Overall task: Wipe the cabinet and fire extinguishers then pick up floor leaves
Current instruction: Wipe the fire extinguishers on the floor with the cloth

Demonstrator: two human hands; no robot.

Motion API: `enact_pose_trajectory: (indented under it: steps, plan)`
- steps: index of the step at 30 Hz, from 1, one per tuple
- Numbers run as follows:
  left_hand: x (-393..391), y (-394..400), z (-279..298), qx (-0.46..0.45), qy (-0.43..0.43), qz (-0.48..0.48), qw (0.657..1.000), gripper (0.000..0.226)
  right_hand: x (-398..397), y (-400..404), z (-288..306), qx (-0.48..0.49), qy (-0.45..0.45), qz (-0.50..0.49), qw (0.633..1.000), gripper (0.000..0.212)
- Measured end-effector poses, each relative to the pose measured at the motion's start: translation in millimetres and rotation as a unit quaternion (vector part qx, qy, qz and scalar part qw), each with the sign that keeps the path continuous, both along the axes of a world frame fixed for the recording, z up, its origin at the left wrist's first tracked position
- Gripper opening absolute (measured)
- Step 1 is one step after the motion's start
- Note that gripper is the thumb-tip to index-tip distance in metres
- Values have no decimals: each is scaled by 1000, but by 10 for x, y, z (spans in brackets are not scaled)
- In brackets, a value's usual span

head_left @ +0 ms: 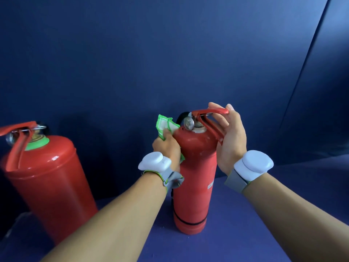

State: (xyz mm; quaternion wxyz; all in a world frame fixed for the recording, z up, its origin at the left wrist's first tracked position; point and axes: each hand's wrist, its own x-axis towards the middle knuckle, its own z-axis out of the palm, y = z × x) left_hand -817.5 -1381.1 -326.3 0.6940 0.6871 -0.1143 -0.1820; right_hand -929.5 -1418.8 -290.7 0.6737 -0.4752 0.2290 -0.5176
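Note:
A slim red fire extinguisher (pixel 194 178) stands upright on the blue floor in the middle of the view. My right hand (pixel 230 140) grips its red top lever and handle from the right, thumb over the lever. My left hand (pixel 167 146) grips a white cloth with green edging (pixel 166 127) and presses it against the extinguisher's left shoulder. A pressure gauge (pixel 188 123) sits at the valve. A larger red fire extinguisher (pixel 47 178) with a green collar stands at the left, apart from both hands.
A dark blue wall (pixel 170 53) rises right behind both extinguishers. The blue floor (pixel 264 214) spreads to the right and front. White sensor units are strapped to both wrists. A thin cord lies on the floor at the far left.

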Motion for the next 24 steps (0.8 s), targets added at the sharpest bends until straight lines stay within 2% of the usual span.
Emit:
enact_pose_trajectory:
  steps: [4, 7, 10, 12, 18, 20, 24]
  plan:
    - [63, -53, 292, -58, -49, 16, 997, 46, 36, -5, 2, 1, 5, -16, 1000, 36]
    - [15, -104, 563, -75, -188, -45, 978, 44, 33, -24, -12, -7, -1, -20, 1000, 37]
    - [-171, -89, 649, -28, -380, -107, 919, 39, 10, -54, -15, -2, -30, -15, 999, 39]
    - [-273, -49, 650, -26, -441, -130, 888, 37, 4, -76, -20, 3, -50, -10, 999, 40]
    - [-468, 84, 730, -111, -571, -170, 796, 38, 16, -94, -1, 25, -125, 33, 991, 39]
    - [-426, 41, 747, -116, -561, -175, 801, 39, 22, -120, -16, 26, -120, 28, 992, 40]
    - [-400, -45, 734, -86, -500, -167, 845, 42, -33, -146, -52, 3, -56, 36, 998, 53]
